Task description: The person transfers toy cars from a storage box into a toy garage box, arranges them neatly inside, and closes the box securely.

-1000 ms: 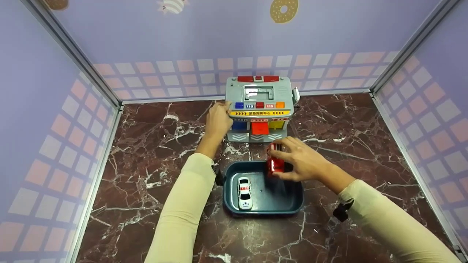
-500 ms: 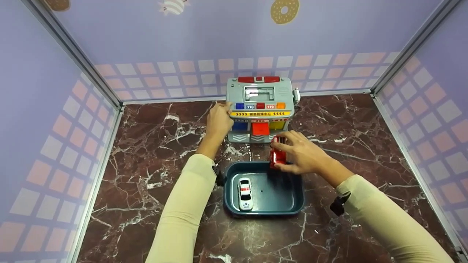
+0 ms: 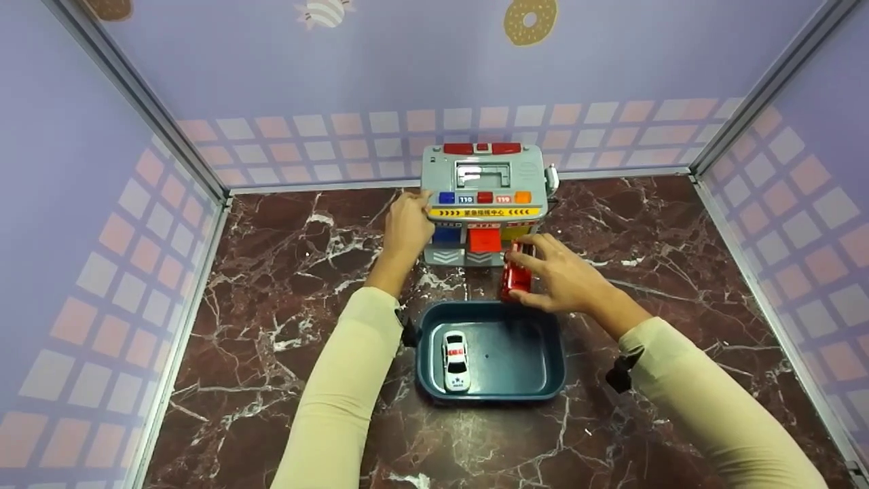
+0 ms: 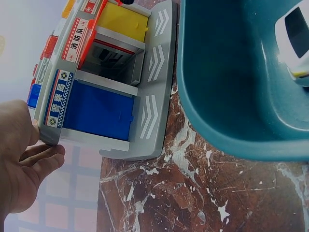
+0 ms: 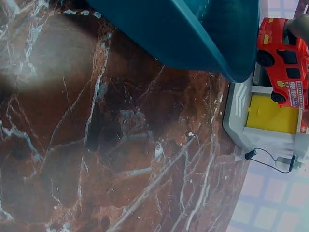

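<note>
As right hand (image 3: 569, 275) advances, red truck (image 3: 517, 278) nears toy station (image 3: 483, 212).

from my end of the feed, the toy fire truck (image 5: 284, 70) looked like hard plastic with a high gloss, and the toy police car (image 3: 457, 375) was smooth and shiny. i read the tub (image 3: 516, 363) as smooth plastic with a soft sheen. the toy emergency station (image 3: 483, 186) looked like moulded plastic, its roof buttons (image 3: 446, 197) glossy. the marble-patterned tabletop (image 3: 305, 272) appeared polished; the sleeves (image 3: 333, 390) were matt cloth, and the corner rails (image 3: 125, 85) looked like dull metal.
</note>
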`<state>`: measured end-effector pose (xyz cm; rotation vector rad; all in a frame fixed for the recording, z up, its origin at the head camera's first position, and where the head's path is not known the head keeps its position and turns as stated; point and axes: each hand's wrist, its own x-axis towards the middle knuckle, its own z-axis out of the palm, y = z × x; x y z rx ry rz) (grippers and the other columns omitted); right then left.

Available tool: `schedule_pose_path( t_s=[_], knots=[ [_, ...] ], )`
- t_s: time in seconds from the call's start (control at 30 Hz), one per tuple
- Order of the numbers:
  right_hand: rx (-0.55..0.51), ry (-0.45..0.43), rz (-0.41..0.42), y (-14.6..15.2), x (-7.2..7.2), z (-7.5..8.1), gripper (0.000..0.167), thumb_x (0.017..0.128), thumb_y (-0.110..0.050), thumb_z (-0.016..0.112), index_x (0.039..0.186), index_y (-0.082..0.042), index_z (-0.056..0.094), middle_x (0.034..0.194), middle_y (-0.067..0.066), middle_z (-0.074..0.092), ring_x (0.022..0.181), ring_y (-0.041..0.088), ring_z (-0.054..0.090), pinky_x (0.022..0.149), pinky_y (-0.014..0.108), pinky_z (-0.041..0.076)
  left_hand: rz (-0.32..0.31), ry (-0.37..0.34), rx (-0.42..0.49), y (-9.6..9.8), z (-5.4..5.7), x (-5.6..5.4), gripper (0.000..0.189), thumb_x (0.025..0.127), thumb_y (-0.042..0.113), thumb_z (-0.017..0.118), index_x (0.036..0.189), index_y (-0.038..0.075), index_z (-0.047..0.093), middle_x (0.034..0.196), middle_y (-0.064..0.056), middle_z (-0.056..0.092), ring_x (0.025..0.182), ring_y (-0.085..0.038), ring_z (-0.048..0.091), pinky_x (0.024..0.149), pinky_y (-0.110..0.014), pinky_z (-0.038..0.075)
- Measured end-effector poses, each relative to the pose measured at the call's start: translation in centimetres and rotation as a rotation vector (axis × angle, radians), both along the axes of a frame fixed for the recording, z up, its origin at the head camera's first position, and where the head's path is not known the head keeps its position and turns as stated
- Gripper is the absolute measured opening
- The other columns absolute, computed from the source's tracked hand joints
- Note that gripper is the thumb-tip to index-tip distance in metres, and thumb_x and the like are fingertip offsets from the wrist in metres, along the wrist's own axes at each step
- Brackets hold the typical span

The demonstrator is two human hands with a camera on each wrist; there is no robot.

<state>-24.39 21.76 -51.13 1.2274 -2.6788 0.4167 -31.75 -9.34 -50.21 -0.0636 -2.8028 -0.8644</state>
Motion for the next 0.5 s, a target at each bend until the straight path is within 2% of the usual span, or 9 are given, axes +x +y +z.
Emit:
schedule_pose_path(
  t_s=[0.17, 0.37, 0.5],
  knots=[
    [0.001, -0.044, -0.036, -0.4, -0.3, -0.3, 0.070, 0.098, -0.054, 0.078, 0.153, -0.013, 0.065, 0.157, 0.025, 0.055, 0.139, 0.043, 0.057, 0.112, 0.062, 0.057, 0.002, -0.014, 0.005, -0.1, 0.0, -0.1, 0.041, 0.097, 0.001, 0.068, 0.135, 0.011, 0.080, 0.132, -0.018, 0.077, 0.124, -0.040, 0.074, 0.108, -0.050, 0.062],
    [0.017, -0.119, -0.082, -1.0, -0.7, -0.7, 0.072, 0.099, -0.056, 0.078, 0.156, -0.015, 0.063, 0.163, 0.022, 0.050, 0.149, 0.042, 0.051, 0.113, 0.064, 0.057, 0.009, -0.009, 0.004, -0.1, -0.1, 0.0, 0.034, 0.099, 0.002, 0.070, 0.130, 0.007, 0.082, 0.132, -0.018, 0.077, 0.124, -0.041, 0.074, 0.108, -0.051, 0.061],
    [-0.019, -0.174, -0.107, -1.3, -1.1, -1.2, 0.072, 0.097, -0.055, 0.081, 0.154, -0.015, 0.064, 0.163, 0.022, 0.051, 0.150, 0.042, 0.050, 0.116, 0.064, 0.054, 0.004, 0.010, -0.005, 0.0, -0.1, 0.0, 0.032, 0.102, 0.005, 0.069, 0.131, 0.007, 0.081, 0.134, -0.019, 0.078, 0.126, -0.043, 0.074, 0.109, -0.053, 0.061]
  ],
)
